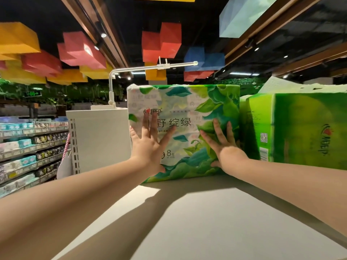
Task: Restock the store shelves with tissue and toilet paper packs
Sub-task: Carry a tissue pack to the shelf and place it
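A white and green leaf-printed tissue pack (189, 102) stands upright on the flat top shelf (206, 218), set well back from the near edge. My left hand (150, 145) lies flat against the pack's front face at its lower left, fingers spread. At the lower right of the same face my right hand (223, 145) presses flat, fingers apart too. Neither hand wraps around the pack. Right beside it, touching its right side, stands a bright green tissue pack (304, 128).
A white end panel (101, 139) with a bent sign-holder arm (150, 67) rises left of the pack. Shelves full of small packaged goods (28, 147) run along the aisle at far left. Coloured blocks hang from the dark ceiling.
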